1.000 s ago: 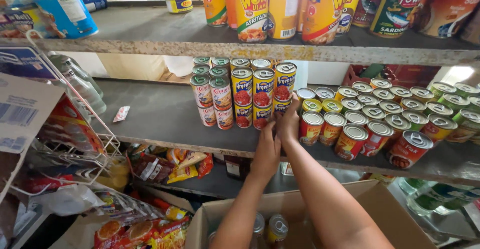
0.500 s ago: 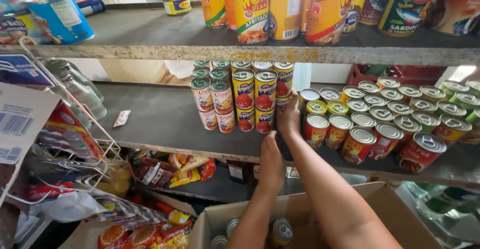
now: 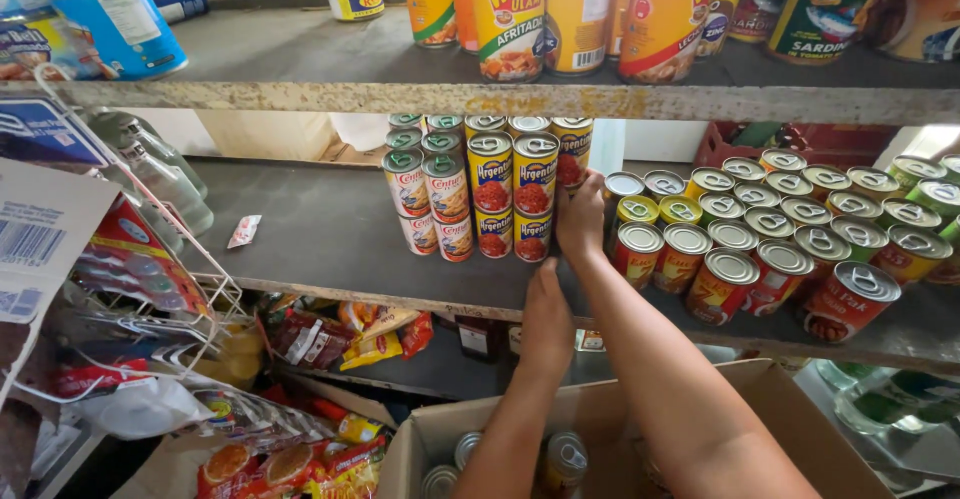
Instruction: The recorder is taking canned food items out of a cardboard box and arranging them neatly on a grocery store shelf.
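grey shop shelf [image 3: 300, 239] stacked with tins, cardboard box [image 3: 440, 439] of cans near, below it. right hand [image 3: 580, 221] far, fingers wrapped on a stacked blue-yellow can [image 3: 572, 154], at right end of the stacked cans [image 3: 500, 194], mid shelf. left hand [image 3: 548, 321] flat, fingers together, pressed on shelf's near edge just below. red cans [image 3: 760, 259] right.

A grey middle shelf [image 3: 320, 249] with a worn front edge carries stacked yellow-and-blue cans [image 3: 515, 194] beside stacked green-lidded cans [image 3: 425, 194], a loose group of red-labelled cans [image 3: 760, 249] to the right, and a small sachet [image 3: 243, 230] lying alone. The upper shelf [image 3: 300, 69] bears taller tins [image 3: 510, 14].
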